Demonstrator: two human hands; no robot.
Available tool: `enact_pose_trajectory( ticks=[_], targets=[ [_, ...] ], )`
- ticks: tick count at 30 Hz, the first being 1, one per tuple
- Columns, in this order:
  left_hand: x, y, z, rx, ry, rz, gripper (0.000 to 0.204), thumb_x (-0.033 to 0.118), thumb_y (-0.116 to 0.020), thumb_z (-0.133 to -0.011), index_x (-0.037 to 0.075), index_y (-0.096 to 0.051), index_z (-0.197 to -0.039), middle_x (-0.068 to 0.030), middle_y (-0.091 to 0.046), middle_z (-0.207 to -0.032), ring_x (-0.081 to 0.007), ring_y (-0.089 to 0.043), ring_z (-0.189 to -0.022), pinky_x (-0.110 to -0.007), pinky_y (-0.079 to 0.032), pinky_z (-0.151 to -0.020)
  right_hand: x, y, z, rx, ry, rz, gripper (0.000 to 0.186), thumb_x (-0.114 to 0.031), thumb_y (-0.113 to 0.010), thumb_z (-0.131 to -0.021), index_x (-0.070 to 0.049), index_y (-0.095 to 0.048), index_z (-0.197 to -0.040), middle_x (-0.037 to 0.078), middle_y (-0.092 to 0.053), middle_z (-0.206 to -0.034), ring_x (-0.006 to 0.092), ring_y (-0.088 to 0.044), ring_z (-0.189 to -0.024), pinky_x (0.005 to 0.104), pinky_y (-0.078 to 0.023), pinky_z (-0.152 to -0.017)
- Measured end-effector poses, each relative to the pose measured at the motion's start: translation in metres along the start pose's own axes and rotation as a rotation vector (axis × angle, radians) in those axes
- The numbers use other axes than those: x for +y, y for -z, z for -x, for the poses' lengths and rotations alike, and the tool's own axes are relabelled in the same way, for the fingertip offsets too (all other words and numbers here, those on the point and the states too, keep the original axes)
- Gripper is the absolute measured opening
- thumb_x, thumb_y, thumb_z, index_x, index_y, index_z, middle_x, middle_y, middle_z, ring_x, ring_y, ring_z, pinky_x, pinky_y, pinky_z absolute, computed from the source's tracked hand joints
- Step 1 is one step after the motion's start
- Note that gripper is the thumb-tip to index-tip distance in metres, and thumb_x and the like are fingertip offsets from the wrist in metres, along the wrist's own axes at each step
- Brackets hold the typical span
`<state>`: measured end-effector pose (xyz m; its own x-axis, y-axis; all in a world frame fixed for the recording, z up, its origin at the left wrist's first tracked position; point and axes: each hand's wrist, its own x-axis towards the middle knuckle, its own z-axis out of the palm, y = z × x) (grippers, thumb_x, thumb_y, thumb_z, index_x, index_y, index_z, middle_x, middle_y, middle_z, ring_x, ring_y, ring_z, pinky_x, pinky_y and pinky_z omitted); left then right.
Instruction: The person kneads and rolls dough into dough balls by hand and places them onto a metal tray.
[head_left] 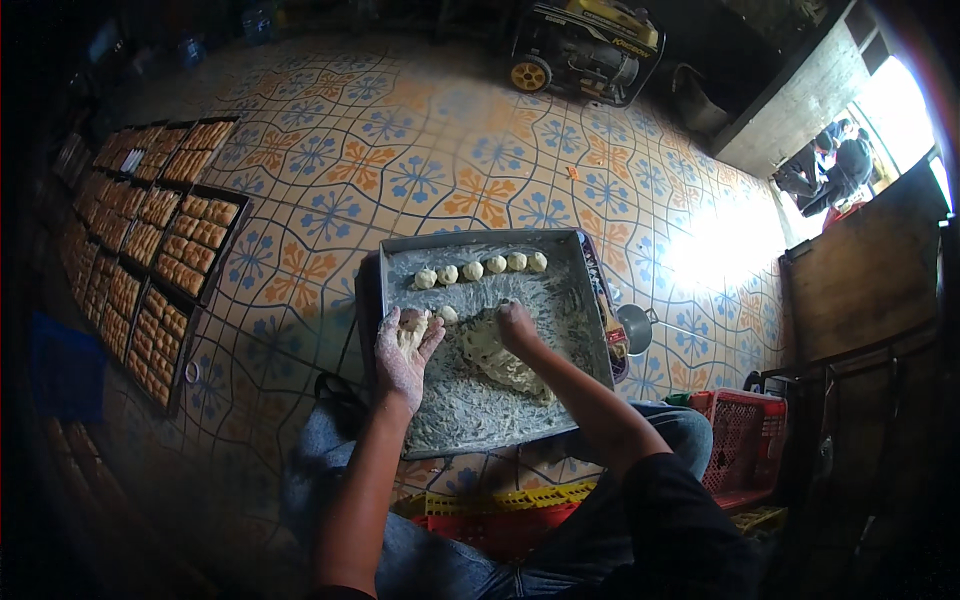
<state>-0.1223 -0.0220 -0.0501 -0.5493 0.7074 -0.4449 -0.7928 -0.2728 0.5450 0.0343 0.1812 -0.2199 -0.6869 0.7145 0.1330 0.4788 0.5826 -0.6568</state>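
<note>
A large square metal tray, smeared with flour, lies in front of me. My left hand, white with flour, is above its left side and holds a piece of dough in the palm with curved fingers. My right hand is closed like a fist over the upper edge of a big soft mass of dough; what its fingers hold is hidden. A row of several small dough balls runs along the tray's far part. One more dough ball sits just beyond my left fingertips.
Baking trays of browned pieces cover the floor at left. A brush and a metal pan lie along the tray's right side. A red crate stands at right, a generator far back. A person is by the bright doorway.
</note>
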Motion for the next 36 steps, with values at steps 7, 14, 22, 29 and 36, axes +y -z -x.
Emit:
enact_pose_trajectory(
  ticks=[7,14,22,29,36],
  targets=[
    [0.002,-0.003,0.002,-0.003,-0.013,-0.027,0.037,0.041,-0.053,-0.103,0.006,-0.065,-0.099,-0.0135,-0.069,-0.101,-0.0286,-0.069,-0.1,-0.044,-0.055,-0.098,0.008,-0.02,-0.015,0.051,-0.153,-0.086,0.035,-0.024,-0.05,-0.088,0.002,-0.069,-0.074,0.016,-0.057,-0.059,0.0268,-0.058,-0.056,0.0443,-0.045,-0.053],
    [0.011,0.005,0.008,0.017,-0.035,-0.063,0.038,0.04,-0.05,-0.105,0.005,-0.064,-0.101,-0.0137,-0.068,-0.103,-0.0284,-0.069,-0.101,-0.043,-0.055,-0.098,-0.032,-0.027,-0.011,-0.055,-0.138,-0.205,0.039,-0.028,-0.053,-0.09,0.004,-0.075,-0.085,0.02,-0.066,-0.065,0.0339,-0.061,-0.056,0.0454,-0.051,-0.06],
    [0.009,0.009,0.006,0.006,-0.039,-0.076,0.037,0.039,-0.049,-0.105,0.006,-0.064,-0.101,-0.0131,-0.069,-0.103,-0.0274,-0.069,-0.102,-0.042,-0.055,-0.098,-0.045,-0.045,0.002,0.205,-0.226,-0.071,0.037,-0.021,-0.042,-0.098,0.0,-0.063,-0.076,0.024,-0.058,-0.073,0.0456,-0.058,-0.076,0.053,-0.047,-0.07],
    [0.008,0.009,0.004,0.012,-0.026,-0.095,0.038,0.04,-0.048,-0.105,0.006,-0.064,-0.101,-0.0118,-0.069,-0.103,-0.0261,-0.069,-0.101,-0.042,-0.055,-0.099,-0.021,-0.051,-0.002,0.12,-0.238,-0.071,0.035,-0.023,-0.045,-0.094,0.001,-0.062,-0.075,0.027,-0.058,-0.074,0.0461,-0.059,-0.075,0.0555,-0.045,-0.067],
    [0.0,0.01,0.001,-0.012,-0.024,-0.113,0.038,0.043,-0.05,-0.104,0.007,-0.063,-0.104,-0.0106,-0.068,-0.103,-0.026,-0.068,-0.102,-0.042,-0.054,-0.099,-0.024,0.02,-0.037,-0.18,-0.413,-0.488,0.022,-0.001,-0.069,-0.084,-0.005,-0.078,-0.104,0.014,-0.077,-0.096,0.0205,-0.074,-0.081,0.0355,-0.06,-0.073]
  ],
)
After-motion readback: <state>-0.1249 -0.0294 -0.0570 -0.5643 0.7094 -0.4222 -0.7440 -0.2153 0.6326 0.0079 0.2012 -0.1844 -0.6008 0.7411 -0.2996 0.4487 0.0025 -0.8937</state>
